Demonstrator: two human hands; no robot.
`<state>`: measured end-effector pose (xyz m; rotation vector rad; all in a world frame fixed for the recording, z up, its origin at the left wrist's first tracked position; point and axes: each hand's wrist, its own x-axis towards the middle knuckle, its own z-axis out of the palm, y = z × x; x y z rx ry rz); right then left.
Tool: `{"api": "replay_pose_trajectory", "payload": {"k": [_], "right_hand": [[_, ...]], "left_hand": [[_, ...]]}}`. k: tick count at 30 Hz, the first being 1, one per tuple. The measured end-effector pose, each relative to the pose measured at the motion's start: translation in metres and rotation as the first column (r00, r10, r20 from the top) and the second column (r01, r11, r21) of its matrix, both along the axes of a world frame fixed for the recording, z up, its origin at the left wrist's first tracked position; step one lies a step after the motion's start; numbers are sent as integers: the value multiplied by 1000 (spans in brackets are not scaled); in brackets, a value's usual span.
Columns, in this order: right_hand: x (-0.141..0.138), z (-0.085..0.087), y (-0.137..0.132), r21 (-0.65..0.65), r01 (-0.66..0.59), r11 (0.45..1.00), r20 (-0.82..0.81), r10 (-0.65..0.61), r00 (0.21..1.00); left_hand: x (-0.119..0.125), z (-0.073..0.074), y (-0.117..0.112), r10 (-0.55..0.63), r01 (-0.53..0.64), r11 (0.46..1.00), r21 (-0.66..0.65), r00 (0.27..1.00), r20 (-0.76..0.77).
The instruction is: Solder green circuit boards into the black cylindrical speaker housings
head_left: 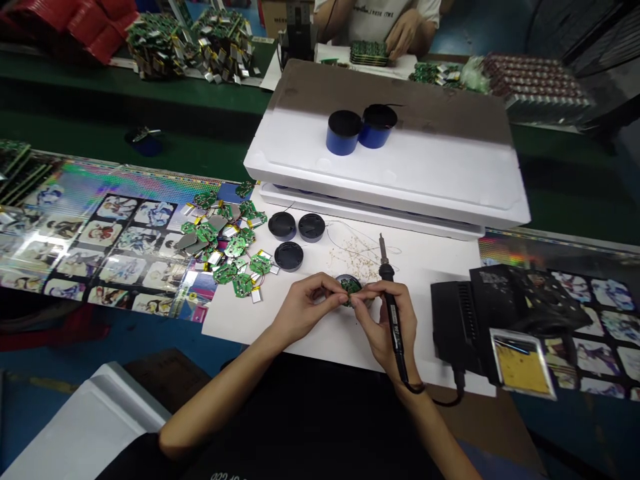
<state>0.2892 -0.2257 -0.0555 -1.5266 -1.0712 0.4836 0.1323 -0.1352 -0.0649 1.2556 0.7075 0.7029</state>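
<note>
A round green circuit board (351, 285) sits in a dark round case on the white work surface, partly covered by my fingers. My left hand (313, 303) is closed in a pinch over its left side; what lies between the fingertips is too small to make out. From the other side, my right hand (387, 317) brings thumb and index finger together at the same spot. A black soldering iron (394, 310) is tucked in that hand, its metal tip pointing up and away from the board. Thin wires and small beige bits (354, 257) lie just beyond.
Loose circuit boards with battery cells (235, 247) are heaped at left, beside several black round cases (289, 256). White foam trays (390, 167) carry two blue cylinders (343, 133). A soldering station (453, 327) and a yellow sponge tray (523, 363) stand at right. Opposite sits a co-worker (375, 27).
</note>
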Motion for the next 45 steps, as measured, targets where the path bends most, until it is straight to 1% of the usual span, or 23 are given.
{"api": "replay_pose_trajectory", "payload": {"k": [3,7,10,13,17,21,23,26,28,29,31,35,36,37,39,41,42,44,45], "right_hand": [[3,2,-3,-2,-34,999,86,34,996],[13,5,-6,3,-86,996,196,84,977],[20,8,-5,48,-147,988,218,133,967],[20,10,-3,75,-222,972,229,199,953],[17,12,-1,65,-193,979,230,174,957],[15,11,-2,26,-157,987,207,148,967],[15,10,-2,17,-147,989,202,141,969],[14,9,-2,17,-135,991,199,129,972],[14,9,-2,20,-131,991,191,125,974],[13,8,-2,19,-134,991,189,128,974],[13,8,-3,1,-146,989,194,143,971],[15,9,-7,-45,-145,988,223,152,963],[16,10,-9,-47,-129,990,226,137,964],[18,12,-11,-45,-111,993,221,118,968],[24,16,-16,-29,-89,996,163,92,982],[29,21,-21,3,-77,997,24,77,997],[32,23,-24,23,-67,997,-58,68,996],[37,26,-28,51,-22,998,-194,32,981],[40,27,-30,46,3,999,-228,7,974]], "left_hand": [[-1,-1,1,0,0,1000,7,1000,-16],[-3,2,4,-31,33,999,32,997,-66],[-4,5,6,-46,57,994,92,992,-115],[-5,10,7,-55,79,983,167,988,-146],[-5,15,7,-82,126,957,261,981,-173],[-6,16,7,-96,168,911,376,974,-203],[-5,15,6,-63,144,879,454,980,-187],[-3,11,6,5,86,814,574,988,-154],[-1,11,6,17,79,778,623,989,-147],[-1,11,5,16,80,770,633,989,-144],[-1,13,5,12,78,779,622,990,-139],[-3,15,6,16,71,847,526,987,-159],[-4,15,7,28,63,850,524,986,-164],[-5,14,8,41,56,839,541,985,-167],[-7,11,10,53,67,788,612,983,-175],[-9,9,13,26,127,728,673,977,-212],[-9,8,14,8,164,707,688,971,-240],[-8,6,16,-21,227,683,695,956,-292],[-7,6,16,-32,249,676,693,950,-311]]}}
